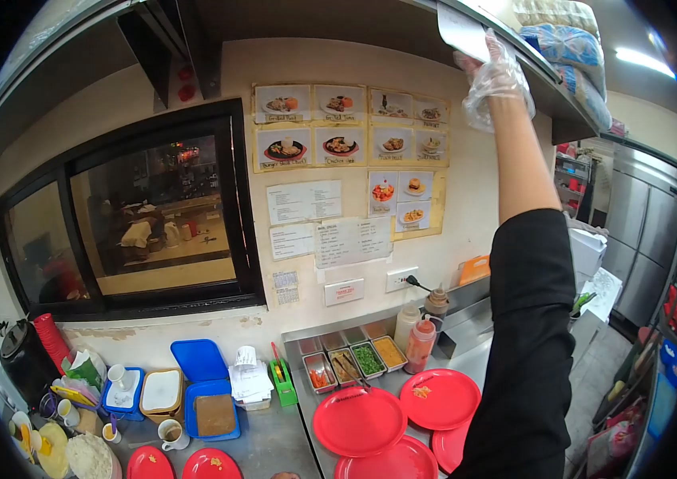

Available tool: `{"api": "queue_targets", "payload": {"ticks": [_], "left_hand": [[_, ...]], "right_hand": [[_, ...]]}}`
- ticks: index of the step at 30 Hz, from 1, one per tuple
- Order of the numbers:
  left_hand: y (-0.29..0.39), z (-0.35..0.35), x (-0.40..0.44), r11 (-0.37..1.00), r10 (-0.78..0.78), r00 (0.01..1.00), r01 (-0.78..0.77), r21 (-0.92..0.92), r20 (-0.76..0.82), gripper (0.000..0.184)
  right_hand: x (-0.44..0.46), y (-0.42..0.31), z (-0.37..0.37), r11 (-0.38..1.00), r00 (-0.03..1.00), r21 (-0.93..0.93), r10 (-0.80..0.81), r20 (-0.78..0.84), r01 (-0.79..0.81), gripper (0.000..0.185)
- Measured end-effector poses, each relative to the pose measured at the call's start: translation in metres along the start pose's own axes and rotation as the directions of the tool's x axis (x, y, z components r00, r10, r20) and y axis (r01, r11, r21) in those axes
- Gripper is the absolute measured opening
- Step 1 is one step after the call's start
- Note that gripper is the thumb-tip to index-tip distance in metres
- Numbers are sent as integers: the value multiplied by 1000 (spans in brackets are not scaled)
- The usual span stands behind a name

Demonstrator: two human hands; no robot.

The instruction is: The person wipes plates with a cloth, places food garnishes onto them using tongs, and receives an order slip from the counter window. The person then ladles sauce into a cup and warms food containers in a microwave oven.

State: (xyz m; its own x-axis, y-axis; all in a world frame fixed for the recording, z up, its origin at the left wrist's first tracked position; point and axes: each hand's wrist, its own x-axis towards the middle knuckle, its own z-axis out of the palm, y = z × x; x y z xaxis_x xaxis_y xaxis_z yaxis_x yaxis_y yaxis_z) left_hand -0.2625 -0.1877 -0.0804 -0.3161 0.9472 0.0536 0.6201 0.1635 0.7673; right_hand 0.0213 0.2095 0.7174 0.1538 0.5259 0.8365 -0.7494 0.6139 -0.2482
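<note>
Head view, landmark: overhead shelf (338, 22). Right hand (500, 80), in a clear plastic glove, raised to the shelf's front edge, fingers closed on a flat white piece (460, 30) that lies against that edge; its full outline is cut off. Left hand (285, 477): apparently only a sliver at the bottom, far below the shelf; posture cannot be told. Wrapped packs (559, 45) sit on top of the shelf. Below the shelf: food photos (282, 149) on the wall; lower, red plates (358, 421) and topping pans (367, 361).
</note>
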Motion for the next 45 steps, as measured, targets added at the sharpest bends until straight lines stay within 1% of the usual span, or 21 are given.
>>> {"api": "queue_targets", "payload": {"ticks": [3,6,9,11,12,14,17,21,22,27,29,30,33,35,37,38,40,41,43,44,45], "left_hand": [[5,-4,-2,995,-100,985,101,3,144,12],[-17,9,4,993,51,995,-60,106,80,8],[1,-9,-2,950,-246,883,139,280,399,31],[-16,-5,-9,969,-190,868,241,-53,459,45],[-11,-10,-18,966,-194,870,251,-68,454,45],[15,-33,-30,979,-72,853,161,-129,518,47],[17,-54,-51,988,83,848,-4,-152,523,42],[28,-119,-90,960,162,841,-12,-281,516,38],[26,-135,-101,953,148,857,8,-301,493,39],[28,-246,-161,958,-126,927,206,-198,354,29],[6,-271,-183,850,-324,910,400,-341,261,19],[-11,-279,-194,838,-330,924,381,-389,194,17],[-58,-292,-207,759,-414,907,389,-521,74,16],[-78,-290,-198,668,-502,864,359,-651,-39,22],[-96,-280,-166,650,-520,836,253,-717,-176,30],[-107,-273,-148,655,-517,820,193,-730,-247,33],[-133,-262,-106,719,-533,774,201,-665,-343,34],[-168,-247,-81,957,-236,732,63,-282,-639,29],[-173,-250,-56,984,149,629,-16,179,-763,24],[-135,-271,-55,967,-254,734,185,-174,-630,19],[-112,-281,-54,785,-591,728,418,-457,-349,17]], "right_hand": [[-74,7,15,947,945,118,311,-104,-298,60],[-168,32,11,916,920,-226,368,136,-333,46],[-260,64,6,726,653,-507,668,357,-465,32],[-333,60,5,603,385,-587,797,464,-540,34],[-371,43,12,564,311,-398,781,542,-723,38],[-426,42,25,436,92,-806,894,439,-400,45],[-478,48,42,657,-40,-661,697,716,-363,50],[-573,99,76,465,-299,-878,826,477,-115,46],[-596,102,80,415,-167,-882,875,454,-223,45],[-674,117,171,232,-156,-776,908,390,-587,38],[-718,149,177,279,13,-709,934,356,-648,36],[-742,171,172,385,75,-737,906,417,-555,38],[-762,174,217,274,15,-748,942,334,-605,43],[-777,189,250,293,-40,-865,940,338,-408,48],[-816,207,278,672,270,-729,731,627,-129,43],[-827,212,289,667,265,-733,736,623,-131,43],[-839,223,305,578,36,-784,809,586,-225,33],[-844,234,301,578,35,-785,810,586,-225,33],[-853,258,285,725,259,-683,646,718,89,25],[-850,267,279,728,249,-679,644,723,88,25],[-845,274,270,568,263,-741,823,504,-358,23]]}}
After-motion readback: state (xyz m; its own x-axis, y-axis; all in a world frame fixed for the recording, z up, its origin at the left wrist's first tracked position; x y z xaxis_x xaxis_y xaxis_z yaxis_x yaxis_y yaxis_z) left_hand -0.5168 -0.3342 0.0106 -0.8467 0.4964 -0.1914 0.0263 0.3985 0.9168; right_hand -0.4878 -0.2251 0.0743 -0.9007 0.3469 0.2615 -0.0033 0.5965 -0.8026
